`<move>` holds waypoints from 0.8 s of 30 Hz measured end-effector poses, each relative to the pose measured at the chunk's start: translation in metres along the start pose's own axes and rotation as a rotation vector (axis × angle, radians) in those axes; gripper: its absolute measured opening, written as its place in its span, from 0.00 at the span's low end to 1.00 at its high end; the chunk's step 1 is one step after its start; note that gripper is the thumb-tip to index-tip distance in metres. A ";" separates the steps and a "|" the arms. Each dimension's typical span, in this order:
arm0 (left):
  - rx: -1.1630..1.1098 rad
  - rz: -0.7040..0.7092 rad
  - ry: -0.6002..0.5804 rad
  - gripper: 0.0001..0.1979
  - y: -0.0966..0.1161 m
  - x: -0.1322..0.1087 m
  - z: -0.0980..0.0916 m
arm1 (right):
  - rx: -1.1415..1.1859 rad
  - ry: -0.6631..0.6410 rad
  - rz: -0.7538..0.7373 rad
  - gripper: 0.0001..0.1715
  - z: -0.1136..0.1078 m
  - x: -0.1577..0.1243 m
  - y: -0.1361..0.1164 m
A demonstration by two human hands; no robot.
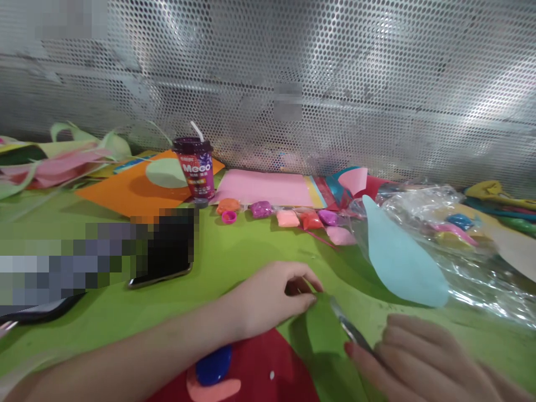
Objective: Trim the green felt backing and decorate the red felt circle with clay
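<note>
My left hand (285, 293) is closed, thumb and fingertips pinching the edge of what looks like a green paper sheet (324, 321), hard to tell from the green table. At the lower right, my right hand (419, 357) is wrapped around a slim metal-bladed tool (354, 332); its handle is hidden in the fist. The blade's tip points up and left, close to the left fingertips. Under my left forearm lies a dark red sheet (268, 368), partly covered. On it are a blue oval (213, 365), a salmon-pink curved strip (215, 389) and a small white dot.
Behind my hands, several small clay packets (288, 218) lie near a pink paper stack (263, 187). A purple cup (199, 173) with a straw stands left of them. A phone (170, 251) lies left, light blue paper (402, 262) and clear plastic right. A perforated metal panel (251, 67) closes the back.
</note>
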State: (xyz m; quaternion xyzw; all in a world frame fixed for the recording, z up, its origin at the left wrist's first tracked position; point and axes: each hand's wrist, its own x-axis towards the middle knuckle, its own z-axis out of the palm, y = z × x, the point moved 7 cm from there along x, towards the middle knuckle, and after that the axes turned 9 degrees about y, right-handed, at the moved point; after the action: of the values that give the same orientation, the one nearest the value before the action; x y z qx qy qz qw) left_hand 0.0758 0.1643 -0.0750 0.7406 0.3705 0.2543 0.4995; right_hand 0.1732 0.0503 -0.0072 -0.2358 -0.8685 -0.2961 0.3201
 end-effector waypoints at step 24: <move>0.025 -0.017 -0.014 0.08 0.001 0.001 0.003 | 0.128 -0.059 -0.154 0.16 0.013 0.001 -0.010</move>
State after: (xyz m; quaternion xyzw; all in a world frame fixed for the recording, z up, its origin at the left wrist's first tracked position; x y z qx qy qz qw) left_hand 0.0788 0.1635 -0.0751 0.7455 0.3763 0.2402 0.4949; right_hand 0.1612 0.0521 -0.0186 -0.1559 -0.9102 -0.2566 0.2852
